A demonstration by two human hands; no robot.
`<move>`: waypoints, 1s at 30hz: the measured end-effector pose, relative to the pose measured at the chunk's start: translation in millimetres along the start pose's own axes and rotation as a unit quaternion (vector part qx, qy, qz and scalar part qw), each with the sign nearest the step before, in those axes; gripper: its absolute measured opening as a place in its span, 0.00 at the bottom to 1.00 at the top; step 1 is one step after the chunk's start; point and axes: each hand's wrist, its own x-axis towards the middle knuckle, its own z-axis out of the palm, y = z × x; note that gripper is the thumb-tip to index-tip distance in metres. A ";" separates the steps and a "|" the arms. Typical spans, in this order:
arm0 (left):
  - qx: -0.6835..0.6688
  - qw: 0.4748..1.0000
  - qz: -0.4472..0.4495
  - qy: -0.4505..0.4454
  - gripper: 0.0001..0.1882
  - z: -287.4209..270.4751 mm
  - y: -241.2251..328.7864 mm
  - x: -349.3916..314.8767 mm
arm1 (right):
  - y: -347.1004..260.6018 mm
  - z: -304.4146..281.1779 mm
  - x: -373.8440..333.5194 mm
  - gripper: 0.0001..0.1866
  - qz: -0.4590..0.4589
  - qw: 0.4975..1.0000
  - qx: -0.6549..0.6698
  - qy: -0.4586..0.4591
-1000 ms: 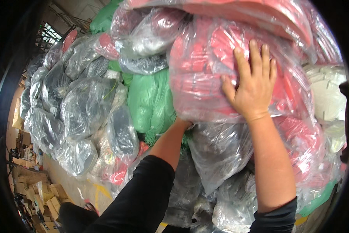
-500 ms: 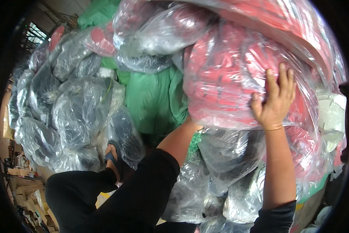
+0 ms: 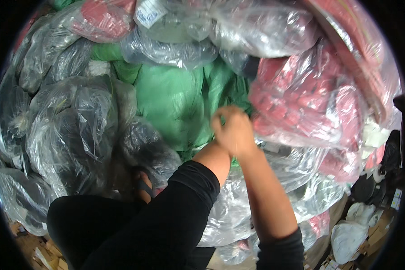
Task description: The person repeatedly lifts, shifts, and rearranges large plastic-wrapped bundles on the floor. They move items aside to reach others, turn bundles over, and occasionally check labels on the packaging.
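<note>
My right hand (image 3: 235, 129) is blurred, its fingers curled in with a small loop between thumb and forefinger. It lies across the end of my left forearm (image 3: 215, 157), in front of a large green plastic sack (image 3: 168, 103). My left hand is hidden behind the right one, so its fingers do not show. Just right of my hands rests a clear plastic bag of red items (image 3: 297, 96). Whether my right fingers grip anything is too smeared to make out. Below the hands lie more clear bags (image 3: 232, 207).
Clear bags with dark contents (image 3: 72, 130) are heaped on the left, and more bags (image 3: 261, 29) lie along the top. My foot in a sandal (image 3: 145, 186) stands among them. At the lower right are a whitish bag (image 3: 349, 240) and cardboard pieces (image 3: 380, 234).
My right hand has left the bag of red items and come left and down to my left wrist. That bag appears farther right, more of the green sack shows, and the view has shifted.
</note>
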 end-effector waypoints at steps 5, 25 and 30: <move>-0.056 0.995 0.076 -0.012 0.19 7.1 -32.2 -5.3 | 62.4 52.1 43.8 0.29 0.356 0.922 -0.150 -0.032; -0.129 0.984 -0.115 -0.049 0.40 -70.4 -23.6 -9.7 | 206.6 108.2 59.2 0.22 0.634 0.561 0.452 0.281; -0.018 0.989 -0.127 -0.073 0.35 -52.5 -37.9 -1.5 | 250.7 121.1 48.6 0.24 0.613 0.591 0.490 0.187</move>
